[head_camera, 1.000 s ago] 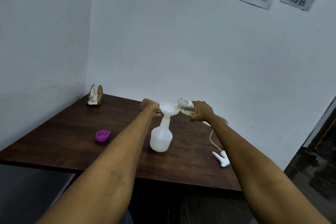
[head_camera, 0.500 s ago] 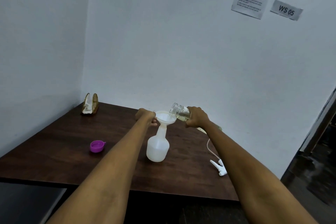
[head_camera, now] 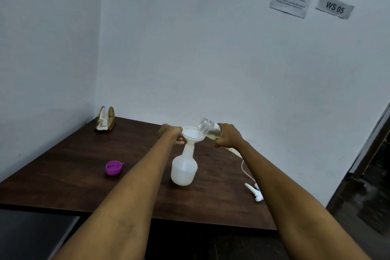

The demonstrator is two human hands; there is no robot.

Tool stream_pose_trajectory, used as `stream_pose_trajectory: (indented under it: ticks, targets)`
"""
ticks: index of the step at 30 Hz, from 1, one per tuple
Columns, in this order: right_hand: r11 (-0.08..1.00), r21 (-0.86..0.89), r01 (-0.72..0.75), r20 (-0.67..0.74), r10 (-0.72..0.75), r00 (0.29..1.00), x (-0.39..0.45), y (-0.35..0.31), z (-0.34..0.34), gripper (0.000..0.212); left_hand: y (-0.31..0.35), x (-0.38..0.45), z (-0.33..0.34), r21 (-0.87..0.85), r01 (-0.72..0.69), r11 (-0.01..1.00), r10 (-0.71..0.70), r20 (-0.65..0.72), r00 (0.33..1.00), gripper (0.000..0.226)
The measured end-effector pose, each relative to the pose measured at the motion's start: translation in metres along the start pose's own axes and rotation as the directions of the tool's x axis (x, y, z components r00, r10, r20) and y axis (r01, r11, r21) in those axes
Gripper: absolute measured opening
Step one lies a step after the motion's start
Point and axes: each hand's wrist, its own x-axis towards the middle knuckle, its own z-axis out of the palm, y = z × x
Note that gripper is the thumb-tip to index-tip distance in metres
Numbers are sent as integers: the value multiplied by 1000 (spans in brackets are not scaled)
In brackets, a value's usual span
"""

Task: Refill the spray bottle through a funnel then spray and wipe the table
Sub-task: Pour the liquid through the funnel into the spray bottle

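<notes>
Funnel [head_camera: 193, 135] in spray bottle [head_camera: 184, 170] mid-tabletop [head_camera: 63, 175], cap [head_camera: 114, 168] left, trigger head [head_camera: 255, 192] right, napkin holder [head_camera: 106, 118] far left

1. Spray bottle [head_camera: 184, 170]: translucent white, upright on the surface [head_camera: 63, 167], below the left grip [head_camera: 172, 133].
2. Funnel [head_camera: 193, 134]: white, seated in the bottle's neck, its rim held by the left grip.
3. Refill bottle [head_camera: 209, 128]: clear, tilted, mouth over the funnel, in the right grip [head_camera: 229, 135].
4. Spray head [head_camera: 255, 191]: white, lying on the surface below the right grip.

purple cap [head_camera: 114, 167] left, spray head [head_camera: 255, 192] right
</notes>
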Motion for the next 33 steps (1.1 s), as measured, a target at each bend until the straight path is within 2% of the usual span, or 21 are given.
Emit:
stream_pose_trajectory:
  ticks: [15,26,33]
  targets:
    - [996,-80,31,3,-31,1000,4,1,1,35,1,2,1,-21,8,1000,-8,-14,1000,27]
    - [985,-162,65,29,-61,998,5,-3,-4,38,1,1,3,-16,-29,999,27,-81,996,22]
    - [986,-151,69,30,-65,997,5,-5,-4,32,-1,2,2,5,-46,999,47,-88,995,21]
